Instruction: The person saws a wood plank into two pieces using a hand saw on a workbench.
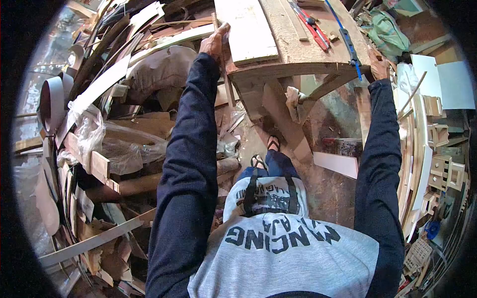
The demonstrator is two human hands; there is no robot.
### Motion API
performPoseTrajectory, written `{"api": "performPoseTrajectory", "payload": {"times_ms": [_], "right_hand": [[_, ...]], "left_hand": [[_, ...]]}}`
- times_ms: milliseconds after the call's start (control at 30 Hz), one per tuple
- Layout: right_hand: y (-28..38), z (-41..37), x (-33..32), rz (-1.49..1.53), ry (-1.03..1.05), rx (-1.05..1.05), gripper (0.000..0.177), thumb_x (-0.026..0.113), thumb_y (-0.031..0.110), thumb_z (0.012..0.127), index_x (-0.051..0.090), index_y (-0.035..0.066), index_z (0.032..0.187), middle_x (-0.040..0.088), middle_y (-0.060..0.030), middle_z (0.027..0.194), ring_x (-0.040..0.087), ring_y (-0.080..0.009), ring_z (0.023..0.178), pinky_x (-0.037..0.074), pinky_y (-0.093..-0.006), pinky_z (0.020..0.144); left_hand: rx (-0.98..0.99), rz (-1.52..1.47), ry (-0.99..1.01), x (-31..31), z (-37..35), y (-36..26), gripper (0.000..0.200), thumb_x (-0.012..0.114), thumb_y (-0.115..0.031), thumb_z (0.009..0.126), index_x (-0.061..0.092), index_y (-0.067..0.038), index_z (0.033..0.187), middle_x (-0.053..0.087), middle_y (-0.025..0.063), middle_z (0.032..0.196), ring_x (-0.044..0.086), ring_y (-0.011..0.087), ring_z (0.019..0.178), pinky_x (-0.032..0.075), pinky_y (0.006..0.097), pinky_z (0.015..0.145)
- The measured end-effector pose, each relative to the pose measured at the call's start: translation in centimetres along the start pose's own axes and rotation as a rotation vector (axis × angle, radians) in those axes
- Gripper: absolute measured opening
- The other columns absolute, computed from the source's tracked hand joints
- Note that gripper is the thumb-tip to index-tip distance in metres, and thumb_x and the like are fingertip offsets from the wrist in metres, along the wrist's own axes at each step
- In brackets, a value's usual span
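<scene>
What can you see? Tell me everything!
table: one, brown, top middle
board: one, pale, on table
strip: one, pale, on table
tools: at least two, red and blue, on table
scraps: many, brown and white, left
plastic: some, clear, left
planks: many, pale, right
blocks: several, tan, right
bag: one, green, top right
sandals: two, black, on feet
shirt: one, grey, bottom
sleeves: two, dark blue, both sides
hands: two, bare, table edges

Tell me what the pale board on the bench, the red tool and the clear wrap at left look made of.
Pale board: probably wood, matte and seemingly unvarnished, with faint grain.
Red tool: likely hard plastic outside, glossy with bright highlights; its core I cannot tell.
Clear wrap: thin plastic film, see-through, crinkled and shiny.
</scene>
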State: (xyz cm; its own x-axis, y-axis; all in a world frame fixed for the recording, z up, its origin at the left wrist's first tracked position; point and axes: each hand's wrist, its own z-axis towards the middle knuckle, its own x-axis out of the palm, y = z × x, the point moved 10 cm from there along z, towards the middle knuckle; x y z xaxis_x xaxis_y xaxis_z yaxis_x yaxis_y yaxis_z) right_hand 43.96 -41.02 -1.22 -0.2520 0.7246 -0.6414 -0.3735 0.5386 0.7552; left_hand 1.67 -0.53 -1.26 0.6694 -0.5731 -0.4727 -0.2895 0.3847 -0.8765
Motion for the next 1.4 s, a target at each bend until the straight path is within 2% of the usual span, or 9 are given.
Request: {"api": "performPoseTrajectory", "payload": {"times_ms": [167, 300, 633, 800, 933, 1100, 1200, 1267, 1400], "right_hand": [[-0.9, 0.9, -0.6, -0.064, -0.133, -0.059, 0.073, 0.066, 0.064, 0.078, 0.066, 0.004, 0.120, 0.065, -0.0171, 0.121, 0.060, -0.0336, 0.112, 0.044, -0.0390, 0.098], [-2.9, 2.4, -0.6, -0.064, -0.072, -0.034, 0.072, 0.068, 0.063, 0.078, 0.069, -0.001, 0.112, 0.068, -0.0166, 0.113, 0.062, -0.0295, 0.106, 0.046, -0.0374, 0.093], [-4.0, 3.4, 0.7, 0.079, -0.091, -0.148, 0.067, 0.067, 0.057, 0.080, 0.069, -0.002, 0.111, 0.070, -0.0158, 0.107, 0.064, -0.0261, 0.100, 0.047, -0.0356, 0.089], [-5.7, 5.0, 1.4, 0.307, -0.041, -0.222, 0.070, 0.064, 0.059, 0.080, 0.068, -0.002, 0.113, 0.068, -0.0183, 0.111, 0.063, -0.0289, 0.105, 0.046, -0.0369, 0.093], [-3.8, 2.8, -0.7, -0.036, -0.151, -0.147, 0.067, 0.064, 0.058, 0.081, 0.069, -0.002, 0.111, 0.068, -0.0181, 0.111, 0.062, -0.0302, 0.105, 0.045, -0.0376, 0.093], [-8.1, 6.6, 0.7, 0.095, -0.091, -0.166, 0.068, 0.065, 0.060, 0.079, 0.070, -0.002, 0.108, 0.068, -0.0192, 0.112, 0.062, -0.0328, 0.106, 0.046, -0.0390, 0.093], [-14.8, 11.7, 2.3, 0.201, -0.071, -0.139, 0.067, 0.066, 0.059, 0.078, 0.071, -0.001, 0.106, 0.069, -0.0197, 0.109, 0.063, -0.0336, 0.104, 0.046, -0.0401, 0.092], [-9.3, 7.2, 1.0, 0.119, -0.099, -0.138, 0.065, 0.067, 0.057, 0.078, 0.071, -0.002, 0.105, 0.070, -0.0189, 0.106, 0.064, -0.0320, 0.101, 0.047, -0.0394, 0.090], [-1.8, 1.8, -0.8, -0.018, -0.189, -0.173, 0.051, 0.069, 0.046, 0.083, 0.072, -0.002, 0.103, 0.072, -0.0142, 0.099, 0.067, -0.0249, 0.094, 0.048, -0.0344, 0.085]], "left_hand": [[-0.148, 0.055, -0.022, 0.8, 1.9, 2.3, 0.070, 0.025, -0.060, 0.097, 0.056, -0.008, 0.133, 0.054, 0.0248, 0.133, 0.050, 0.0332, 0.128, 0.037, 0.0368, 0.106], [0.082, 0.517, 0.006, 1.2, 0.2, -2.6, 0.049, 0.021, -0.037, 0.103, 0.047, -0.006, 0.130, 0.061, 0.0273, 0.120, 0.061, 0.0410, 0.109, 0.048, 0.0465, 0.093], [-0.104, 0.286, -0.046, 0.7, -1.0, -3.1, 0.072, 0.016, -0.055, 0.099, 0.052, -0.001, 0.130, 0.050, 0.0357, 0.128, 0.044, 0.0487, 0.125, 0.033, 0.0489, 0.107], [0.004, 0.625, -0.055, 0.9, -1.2, -4.9, 0.041, 0.029, -0.030, 0.101, 0.056, -0.003, 0.118, 0.065, 0.0272, 0.109, 0.066, 0.0414, 0.098, 0.053, 0.0498, 0.083], [-0.020, 0.583, -0.006, 1.3, -0.7, -3.5, 0.048, 0.025, -0.035, 0.102, 0.052, -0.001, 0.123, 0.063, 0.0301, 0.111, 0.062, 0.0440, 0.104, 0.050, 0.0503, 0.089], [-0.234, 0.336, -0.038, 0.8, -2.0, -2.9, 0.062, 0.016, -0.047, 0.103, 0.049, 0.000, 0.128, 0.060, 0.0341, 0.112, 0.056, 0.0468, 0.112, 0.045, 0.0499, 0.096], [-0.069, 0.521, -0.032, 1.2, -1.6, -4.1, 0.053, 0.015, -0.046, 0.103, 0.047, -0.019, 0.135, 0.061, 0.0326, 0.114, 0.058, 0.0467, 0.108, 0.046, 0.0500, 0.094], [0.001, 0.487, -0.056, 1.2, -1.2, -3.6, 0.061, 0.019, -0.052, 0.101, 0.052, -0.013, 0.132, 0.059, 0.0354, 0.114, 0.058, 0.0459, 0.110, 0.046, 0.0491, 0.094], [-0.133, 0.650, 0.029, 1.7, -0.1, -1.5, 0.042, 0.026, -0.030, 0.102, 0.036, -0.016, 0.140, 0.062, 0.0272, 0.114, 0.064, 0.0412, 0.102, 0.051, 0.0468, 0.087]]}}
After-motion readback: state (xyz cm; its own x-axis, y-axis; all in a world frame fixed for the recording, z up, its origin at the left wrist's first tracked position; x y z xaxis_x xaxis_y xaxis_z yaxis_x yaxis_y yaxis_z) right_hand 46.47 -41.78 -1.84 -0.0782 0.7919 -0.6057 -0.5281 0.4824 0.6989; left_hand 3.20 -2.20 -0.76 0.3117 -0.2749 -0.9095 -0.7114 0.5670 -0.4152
